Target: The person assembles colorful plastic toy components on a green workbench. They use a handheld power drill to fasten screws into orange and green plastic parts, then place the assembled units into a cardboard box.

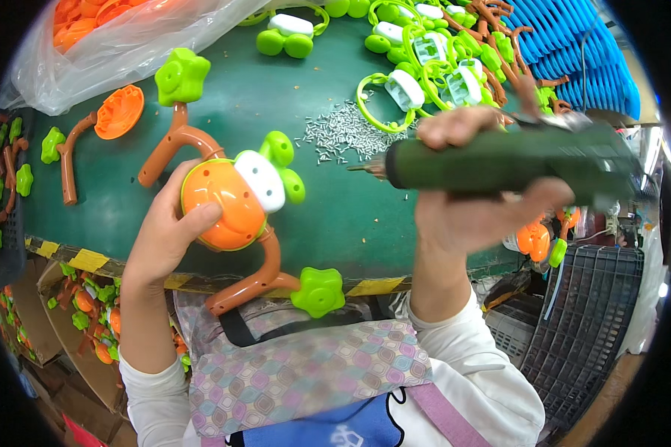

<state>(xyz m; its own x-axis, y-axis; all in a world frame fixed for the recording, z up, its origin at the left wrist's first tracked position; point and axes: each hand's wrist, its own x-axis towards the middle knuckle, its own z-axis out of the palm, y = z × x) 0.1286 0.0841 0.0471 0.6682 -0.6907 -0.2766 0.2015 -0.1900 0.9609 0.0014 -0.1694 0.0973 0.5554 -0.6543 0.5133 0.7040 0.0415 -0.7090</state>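
Note:
My left hand (pixel 168 223) grips a plastic toy (pixel 227 205) with a round orange body, its thumb pressed on the orange face. The toy has a white and green piece at its upper right and two brown branch-like arms, each tipped with a green flower shape (pixel 318 292). My right hand (pixel 473 201) holds a dark green electric screwdriver (pixel 514 160), slightly blurred, its bit pointing left. The bit's tip is apart from the toy, over the table near a heap of small silver screws (pixel 347 132).
A loose brown branch piece (pixel 68 160) and an orange shell (pixel 119 112) lie at the left of the green table (pixel 328 223). Green ring parts (pixel 395 100) pile up at the back right, before blue trays (pixel 566 45). A clear bag (pixel 82 67) holds orange parts.

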